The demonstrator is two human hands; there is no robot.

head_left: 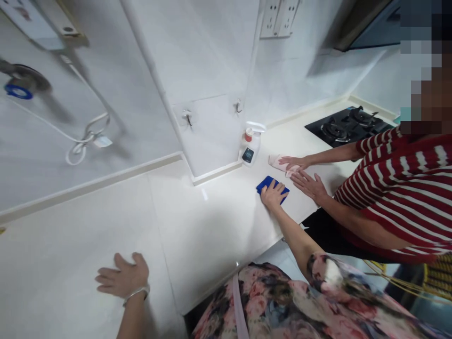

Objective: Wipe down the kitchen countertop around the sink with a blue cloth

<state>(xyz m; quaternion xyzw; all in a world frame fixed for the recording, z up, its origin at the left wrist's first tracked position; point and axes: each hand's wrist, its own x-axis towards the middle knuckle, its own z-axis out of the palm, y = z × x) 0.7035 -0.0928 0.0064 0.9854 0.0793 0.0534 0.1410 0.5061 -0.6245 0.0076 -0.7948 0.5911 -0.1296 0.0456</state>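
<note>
My right hand [272,194] presses flat on a blue cloth [267,183] lying on the white countertop [212,221]; the fingers lie spread over it. My left hand [122,278], with a metal bangle on the wrist, rests open and flat on the counter at the lower left and holds nothing. A white spray bottle [251,143] with a red cap stands against the wall corner just beyond the blue cloth.
Another person in a red-and-white striped shirt [399,188] stands at the right, one hand on a pink cloth [278,164], the other flat on the counter. A black gas hob [348,125] sits at the back right. Wall hooks, sockets and a hanging cable line the tiled wall.
</note>
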